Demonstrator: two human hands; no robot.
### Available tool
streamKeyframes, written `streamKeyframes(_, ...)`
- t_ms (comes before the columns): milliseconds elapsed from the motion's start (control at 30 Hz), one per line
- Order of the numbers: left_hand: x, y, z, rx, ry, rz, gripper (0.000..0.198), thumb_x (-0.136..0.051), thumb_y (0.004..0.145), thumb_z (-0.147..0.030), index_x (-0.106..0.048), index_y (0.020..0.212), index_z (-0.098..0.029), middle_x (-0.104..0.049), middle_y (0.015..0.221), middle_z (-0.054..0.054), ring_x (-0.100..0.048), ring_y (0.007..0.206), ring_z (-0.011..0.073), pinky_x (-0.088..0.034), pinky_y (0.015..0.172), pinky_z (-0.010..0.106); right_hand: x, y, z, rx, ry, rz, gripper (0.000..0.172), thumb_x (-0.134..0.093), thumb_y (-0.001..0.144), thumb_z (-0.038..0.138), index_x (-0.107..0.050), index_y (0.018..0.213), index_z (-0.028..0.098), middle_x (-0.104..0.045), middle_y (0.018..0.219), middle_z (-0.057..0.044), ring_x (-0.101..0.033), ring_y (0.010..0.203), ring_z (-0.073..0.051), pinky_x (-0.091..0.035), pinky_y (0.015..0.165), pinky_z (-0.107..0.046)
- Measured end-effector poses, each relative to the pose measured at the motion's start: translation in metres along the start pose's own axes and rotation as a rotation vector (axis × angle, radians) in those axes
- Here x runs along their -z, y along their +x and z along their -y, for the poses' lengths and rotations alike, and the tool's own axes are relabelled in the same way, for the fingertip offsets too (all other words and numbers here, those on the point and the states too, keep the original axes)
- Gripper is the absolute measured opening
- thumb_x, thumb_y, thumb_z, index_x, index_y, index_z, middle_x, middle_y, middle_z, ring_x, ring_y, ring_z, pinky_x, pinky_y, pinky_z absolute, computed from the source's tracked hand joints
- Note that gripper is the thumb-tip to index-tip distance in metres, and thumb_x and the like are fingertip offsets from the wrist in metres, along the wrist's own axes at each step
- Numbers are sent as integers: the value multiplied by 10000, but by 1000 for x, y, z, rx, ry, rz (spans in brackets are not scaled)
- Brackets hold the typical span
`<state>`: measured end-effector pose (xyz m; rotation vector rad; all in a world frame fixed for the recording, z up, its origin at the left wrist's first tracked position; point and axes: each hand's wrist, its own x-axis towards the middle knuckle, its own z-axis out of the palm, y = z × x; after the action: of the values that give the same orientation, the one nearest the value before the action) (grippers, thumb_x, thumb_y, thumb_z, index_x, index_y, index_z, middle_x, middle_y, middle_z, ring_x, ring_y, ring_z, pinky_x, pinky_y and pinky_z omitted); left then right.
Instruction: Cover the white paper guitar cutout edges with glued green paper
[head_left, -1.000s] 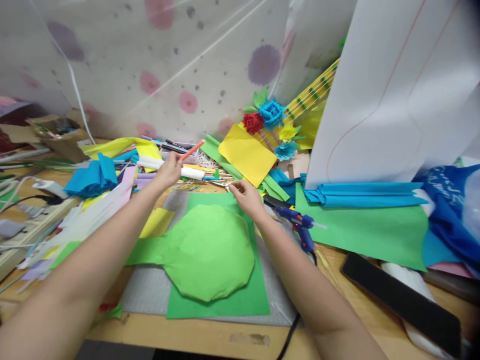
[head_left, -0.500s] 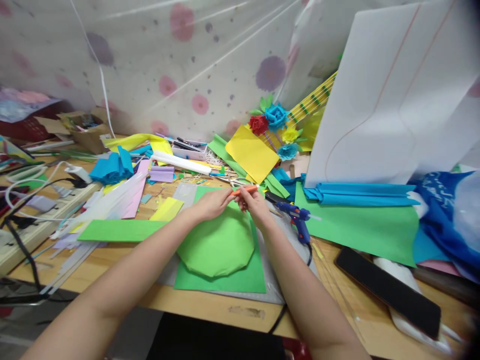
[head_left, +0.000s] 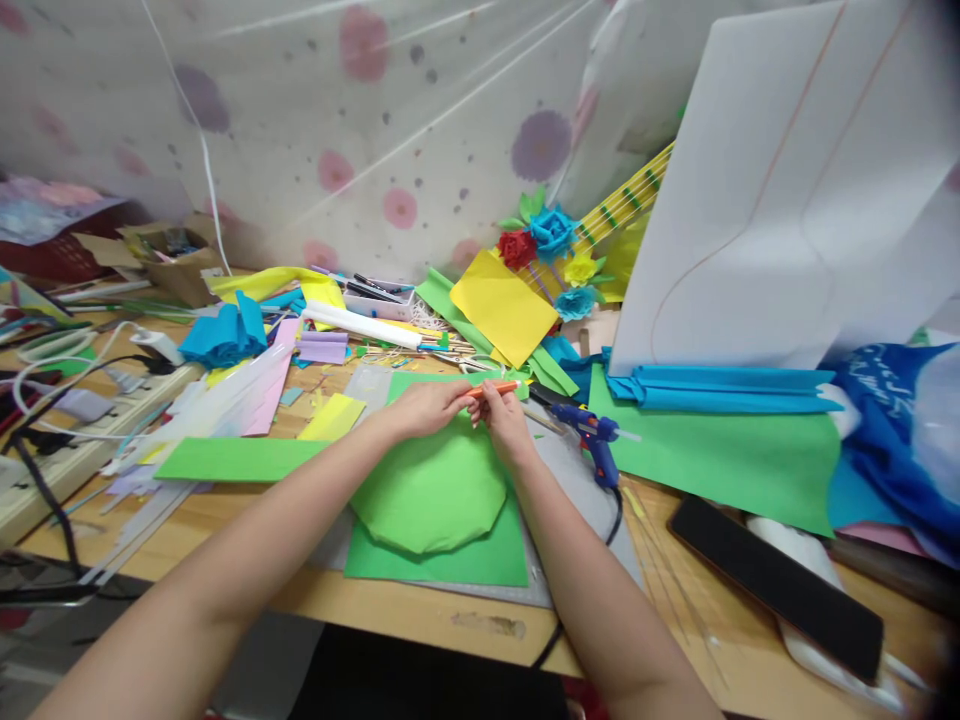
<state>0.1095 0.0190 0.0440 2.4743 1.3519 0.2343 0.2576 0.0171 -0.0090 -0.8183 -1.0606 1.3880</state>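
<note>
An orange pen-like stick [head_left: 495,388] lies level between my two hands, above the far edge of a light green many-sided piece [head_left: 431,490]. Its left end is pinched in my left hand [head_left: 433,408]. My right hand [head_left: 501,415] has closed fingers around its middle, with the pale tip showing to the right. Beneath the many-sided piece lies a darker green sheet [head_left: 480,568], on a grey mat [head_left: 577,500]. A blue glue gun [head_left: 594,432] rests just right of my right hand.
A black phone [head_left: 780,580] lies at the right. Behind stand paper flowers [head_left: 553,232] and a large white board [head_left: 750,200]. Green strips [head_left: 240,460], glue sticks [head_left: 225,400], a power strip [head_left: 105,450] and a pen box [head_left: 379,298] occupy the left and back.
My right hand has shifted slightly left and down along the orange stick. The many-sided piece and the sheet sit slightly further left in view.
</note>
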Motion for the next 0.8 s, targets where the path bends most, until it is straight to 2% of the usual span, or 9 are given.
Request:
streamKeyframes(167, 1, 2, 2, 8, -2, -4, 423, -268, 904, -520, -578, 1022, -257, -669, 937, 21, -608, 846, 205, -404, 663, 264, 2, 1, 1, 26, -9, -15, 383, -631, 694, 556, -513, 690, 191, -567, 519, 47, -490, 422, -70, -419, 392, -185)
streamKeyframes(300, 4, 3, 13, 129, -27, -81, 481, -310, 882, -557, -479, 1191, -228, -657, 902, 40, -604, 811, 208, -424, 681, 292, 8, 4, 0, 45, 48, -172, 389, -649, 666, 554, -504, 729, 199, -579, 516, 53, -490, 413, -68, -410, 389, -179)
streamKeyframes(400, 4, 6, 33, 173, -11, -194, 391, -246, 927, -428, -520, 1111, -218, -626, 1042, 67, -573, 969, 214, -429, 799, 324, 12, 7, 1, 69, 48, -268, 377, -644, 680, 533, -506, 832, 216, -627, 612, 42, -540, 479, -80, -437, 420, -182)
streamKeyframes(467, 2, 9, 49, 240, 16, -248, 326, -278, 915, -299, -540, 1087, -210, -615, 1067, 77, -546, 1025, 218, -418, 858, 342, 14, 7, 0, 83, 28, -289, 374, -635, 696, 516, -515, 901, 227, -659, 729, 25, -578, 553, -87, -478, 474, -198)
streamKeyframes(600, -3, 16, 72, 304, -11, -250, 295, -382, 875, -260, -555, 1103, -188, -623, 1082, 83, -532, 1053, 223, -412, 907, 358, 18, 8, -3, 90, -7, -269, 359, -634, 707, 478, -535, 946, 228, -663, 863, 3, -613, 660, -96, -528, 624, -247)
streamKeyframes(733, -4, 13, 73, 380, 29, -288, 363, -413, 878, -291, -515, 1211, -188, -558, 1249, 108, -471, 1176, 275, -323, 1009, 462, 23, 9, -10, 73, -26, -274, 341, -678, 674, 429, -526, 901, 225, -639, 796, 20, -613, 671, -103, -527, 663, -265)
streamKeyframes(800, -4, 6, 67, 354, 20, -296, 373, -404, 881, -275, -502, 1231, -191, -526, 1300, 102, -437, 1225, 271, -293, 1039, 465, 26, 9, -13, 60, -30, -273, 341, -686, 663, 428, -524, 884, 225, -629, 778, 23, -614, 687, -112, -527, 664, -271)
